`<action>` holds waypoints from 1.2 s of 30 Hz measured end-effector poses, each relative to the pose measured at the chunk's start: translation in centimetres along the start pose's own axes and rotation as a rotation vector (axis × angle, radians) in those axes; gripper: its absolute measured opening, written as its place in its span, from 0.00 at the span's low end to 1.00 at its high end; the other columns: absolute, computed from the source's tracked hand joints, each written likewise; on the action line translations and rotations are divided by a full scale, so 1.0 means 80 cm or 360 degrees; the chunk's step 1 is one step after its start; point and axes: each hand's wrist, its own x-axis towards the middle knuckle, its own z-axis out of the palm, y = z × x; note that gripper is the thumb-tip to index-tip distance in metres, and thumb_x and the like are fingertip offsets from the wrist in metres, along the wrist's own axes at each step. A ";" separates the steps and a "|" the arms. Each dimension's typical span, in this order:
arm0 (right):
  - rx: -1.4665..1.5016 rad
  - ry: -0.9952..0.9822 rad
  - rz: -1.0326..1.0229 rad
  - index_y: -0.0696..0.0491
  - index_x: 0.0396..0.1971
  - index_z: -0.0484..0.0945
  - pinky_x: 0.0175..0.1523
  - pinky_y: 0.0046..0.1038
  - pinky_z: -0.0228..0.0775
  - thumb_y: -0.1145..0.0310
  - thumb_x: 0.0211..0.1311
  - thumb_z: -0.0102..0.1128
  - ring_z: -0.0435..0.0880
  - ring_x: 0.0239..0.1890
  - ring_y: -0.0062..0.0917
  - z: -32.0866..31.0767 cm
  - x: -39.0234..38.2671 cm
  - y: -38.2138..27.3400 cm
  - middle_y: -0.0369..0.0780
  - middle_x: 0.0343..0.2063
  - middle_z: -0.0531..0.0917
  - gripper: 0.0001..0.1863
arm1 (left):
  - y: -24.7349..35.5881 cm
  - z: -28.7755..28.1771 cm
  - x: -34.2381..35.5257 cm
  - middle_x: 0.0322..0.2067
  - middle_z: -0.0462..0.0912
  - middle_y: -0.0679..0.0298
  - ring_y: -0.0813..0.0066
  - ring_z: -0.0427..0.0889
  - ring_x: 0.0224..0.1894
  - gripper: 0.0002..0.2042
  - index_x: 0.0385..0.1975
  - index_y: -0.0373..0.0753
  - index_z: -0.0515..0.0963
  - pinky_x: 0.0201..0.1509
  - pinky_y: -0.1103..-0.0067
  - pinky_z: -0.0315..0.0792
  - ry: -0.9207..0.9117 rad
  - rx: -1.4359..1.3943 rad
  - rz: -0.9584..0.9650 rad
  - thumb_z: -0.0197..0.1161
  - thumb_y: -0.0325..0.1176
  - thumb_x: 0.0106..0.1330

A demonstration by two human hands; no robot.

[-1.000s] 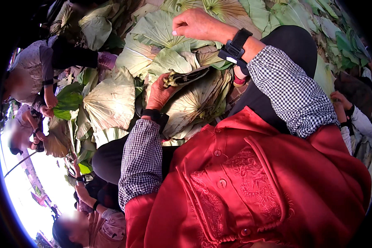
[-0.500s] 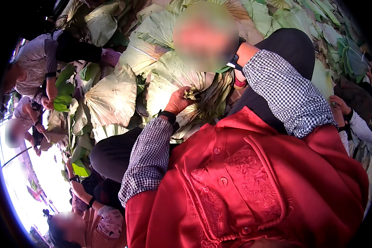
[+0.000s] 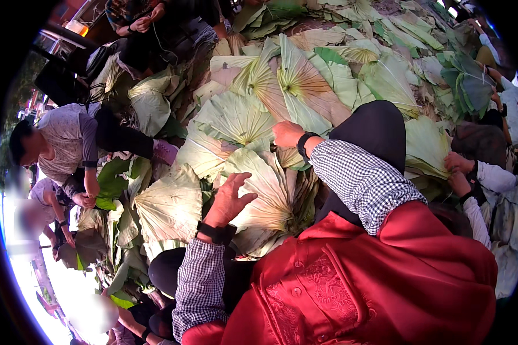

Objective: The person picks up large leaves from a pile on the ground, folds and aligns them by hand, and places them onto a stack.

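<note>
My left hand (image 3: 229, 201) is open, fingers spread and empty, just over a large pale, pleated lotus leaf (image 3: 259, 201) with darker crumpled layers at its right. Higher and to the right, my right hand (image 3: 288, 132) has its fingers curled; whatever may be inside is hidden. It is beside a round light-green leaf (image 3: 236, 118) with radiating veins, near my raised black-clad knee (image 3: 380, 121). Another broad cream leaf (image 3: 167, 213) lies left of my left hand.
Many overlapping leaves (image 3: 305, 80) cover the ground ahead. A co-worker in grey (image 3: 57, 138) at left holds a green leaf. Others' hands show at the top (image 3: 147, 20), holding thin cord, and at the right (image 3: 457, 164) on leaves. A dark box-like object (image 3: 60, 80) stands upper left.
My left hand has released the crumpled leaf edge it held and opened. The view has tilted up, showing more of the leaf pile and people at the top.
</note>
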 end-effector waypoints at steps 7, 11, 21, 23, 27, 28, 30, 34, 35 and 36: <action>0.0068 -0.0013 0.0586 0.47 0.49 0.75 0.60 0.45 0.59 0.68 0.48 0.58 0.61 0.60 0.44 0.017 0.025 0.032 0.44 0.57 0.63 0.23 | -0.043 -0.110 -0.016 0.37 0.79 0.58 0.74 0.79 0.37 0.21 0.49 0.32 0.73 0.43 0.79 0.74 0.0389 -0.0549 -0.0345 0.65 0.25 0.54; -0.0052 0.0023 0.0591 0.46 0.51 0.73 0.61 0.46 0.57 0.67 0.49 0.59 0.58 0.61 0.47 0.024 0.039 0.043 0.44 0.60 0.59 0.24 | -0.025 -0.112 -0.002 0.34 0.81 0.60 0.74 0.80 0.35 0.18 0.47 0.32 0.75 0.42 0.79 0.74 0.0406 -0.0327 -0.0343 0.64 0.23 0.55; 0.0195 0.0340 0.0894 0.57 0.43 0.74 0.54 0.42 0.66 0.63 0.50 0.60 0.70 0.54 0.45 0.028 0.092 0.109 0.47 0.54 0.70 0.20 | -0.013 -0.135 -0.002 0.34 0.83 0.57 0.72 0.82 0.36 0.17 0.46 0.33 0.76 0.44 0.77 0.74 0.0465 -0.0209 -0.0211 0.64 0.24 0.54; 0.0433 0.0826 0.0967 0.54 0.36 0.78 0.49 0.36 0.70 0.66 0.48 0.59 0.79 0.43 0.42 -0.004 0.109 0.123 0.46 0.38 0.81 0.14 | -0.012 -0.137 -0.004 0.34 0.83 0.57 0.72 0.82 0.37 0.17 0.45 0.33 0.76 0.44 0.77 0.74 0.0499 -0.0203 -0.0201 0.64 0.24 0.54; 0.0625 0.1474 0.0704 0.51 0.29 0.80 0.43 0.29 0.71 0.68 0.44 0.64 0.82 0.36 0.31 -0.124 0.127 0.142 0.40 0.30 0.84 0.10 | -0.016 -0.138 -0.009 0.34 0.83 0.56 0.71 0.82 0.37 0.16 0.45 0.32 0.76 0.44 0.77 0.74 0.0547 -0.0221 -0.0162 0.64 0.24 0.55; 0.0690 0.1516 0.0690 0.52 0.30 0.80 0.43 0.28 0.71 0.68 0.44 0.66 0.82 0.36 0.29 -0.162 0.125 0.148 0.39 0.32 0.84 0.11 | -0.015 -0.137 -0.006 0.34 0.83 0.56 0.72 0.82 0.37 0.16 0.45 0.32 0.76 0.44 0.78 0.74 0.0528 -0.0254 -0.0140 0.64 0.25 0.55; 0.0819 0.1702 0.0488 0.54 0.34 0.80 0.44 0.33 0.71 0.68 0.43 0.64 0.81 0.39 0.35 -0.232 0.114 0.155 0.44 0.33 0.83 0.15 | -0.010 -0.135 0.003 0.33 0.83 0.58 0.74 0.82 0.36 0.15 0.44 0.32 0.76 0.42 0.79 0.74 0.0570 -0.0299 -0.0066 0.64 0.25 0.56; 0.2350 0.1148 0.0339 0.55 0.32 0.79 0.45 0.31 0.67 0.66 0.45 0.65 0.77 0.35 0.30 -0.291 0.061 0.087 0.38 0.35 0.79 0.13 | -0.019 -0.143 -0.009 0.29 0.81 0.62 0.79 0.79 0.32 0.14 0.42 0.31 0.77 0.39 0.81 0.73 0.0578 -0.0275 -0.0074 0.64 0.25 0.56; 0.2448 0.1062 0.0247 0.54 0.31 0.78 0.44 0.31 0.68 0.65 0.47 0.64 0.77 0.34 0.29 -0.309 0.046 0.096 0.37 0.34 0.79 0.12 | -0.014 -0.141 -0.001 0.27 0.81 0.62 0.78 0.79 0.30 0.14 0.41 0.31 0.77 0.37 0.81 0.73 0.0598 -0.0306 -0.0030 0.64 0.25 0.55; 0.2540 0.0988 0.0164 0.52 0.31 0.78 0.44 0.30 0.68 0.63 0.48 0.63 0.77 0.34 0.28 -0.323 0.030 0.116 0.37 0.33 0.80 0.11 | -0.012 -0.136 0.012 0.26 0.81 0.61 0.77 0.80 0.28 0.14 0.40 0.31 0.77 0.35 0.81 0.73 0.0604 -0.0341 0.0022 0.65 0.26 0.54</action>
